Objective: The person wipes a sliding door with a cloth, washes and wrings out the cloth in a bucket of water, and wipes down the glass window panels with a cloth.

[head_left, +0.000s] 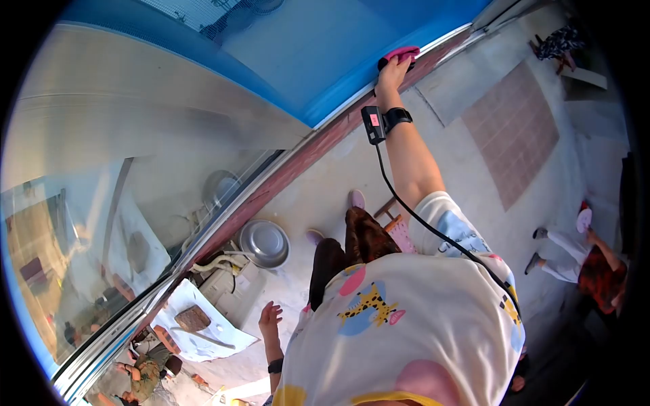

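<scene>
"So, where is the pink cloth (407, 51) in relation to the window sill (292, 166)?"

"Just beside it, at the bottom edge of the blue window (325, 74), held in the right hand (391, 74)."

"How does that hand grip?"

"Fingers and thumb close around the bunched cloth; how firmly, I cannot tell."

"And the left hand (271, 315)?"

"It hangs apart from the sill, fingers slightly spread and loosely bent."

"What else lies around the sill?"

"A metal basin (264, 242) sits just beside it. Then 2 pale shoes (356, 199) stand a little farther off, with a pink-seated stool (401, 235) beyond them."

"Anybody else?"

"Yes, at least 1 other person (601, 276), dressed in dark red, well apart from the sill."
</scene>
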The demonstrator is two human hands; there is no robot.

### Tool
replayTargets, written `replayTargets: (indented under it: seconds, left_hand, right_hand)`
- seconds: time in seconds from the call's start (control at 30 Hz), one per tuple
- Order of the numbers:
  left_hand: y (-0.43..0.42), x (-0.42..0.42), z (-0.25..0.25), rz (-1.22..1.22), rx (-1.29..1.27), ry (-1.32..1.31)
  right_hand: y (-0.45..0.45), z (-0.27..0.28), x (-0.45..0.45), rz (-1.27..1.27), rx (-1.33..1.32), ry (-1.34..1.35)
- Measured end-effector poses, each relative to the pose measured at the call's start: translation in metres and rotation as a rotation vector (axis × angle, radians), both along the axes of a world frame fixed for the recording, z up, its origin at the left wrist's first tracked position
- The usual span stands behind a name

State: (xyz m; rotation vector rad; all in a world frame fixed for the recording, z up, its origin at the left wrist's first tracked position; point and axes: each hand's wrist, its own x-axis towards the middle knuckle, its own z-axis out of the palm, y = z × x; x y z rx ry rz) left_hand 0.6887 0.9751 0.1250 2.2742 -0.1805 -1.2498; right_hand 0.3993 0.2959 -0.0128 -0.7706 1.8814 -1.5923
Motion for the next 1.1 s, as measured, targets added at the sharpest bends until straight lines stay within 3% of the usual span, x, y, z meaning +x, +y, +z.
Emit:
replayTargets:
  seconds: [0.07,0.1,0.27,0.43,0.5,0.53,0.87,1.1]
  left_hand:
    - [-0.001,0.009,-0.003,-0.018,0.0,-0.002]
    - [-0.002,0.015,-0.005,-0.037,-0.009,-0.003]
    - [-0.001,0.041,-0.015,-0.103,-0.06,0.026]
    - [0.035,0.078,-0.022,-0.114,-0.074,0.051]
    - [0.055,0.096,-0.024,-0.101,-0.085,0.056]
    - [0.069,0.105,-0.023,-0.085,-0.066,0.052]
    - [0.211,0.171,-0.046,0.087,-0.075,0.051]
    - [0.262,0.187,-0.042,0.215,-0.101,0.027]
  right_hand:
    - [0.019,-0.015,0.024,-0.083,0.03,0.093]
    - [0.04,-0.006,0.035,-0.006,-0.056,-0.028]
    - [0.116,0.009,0.112,-0.004,0.093,-0.142]
    - [0.172,0.008,0.169,-0.019,0.139,-0.118]
    - [0.192,0.033,0.177,0.025,0.344,-0.162]
    - [0.199,0.023,0.185,-0.029,0.232,-0.197]
    - [0.304,-0.014,0.313,0.056,0.175,-0.006]
    - [0.413,0.001,0.438,0.208,0.2,-0.021]
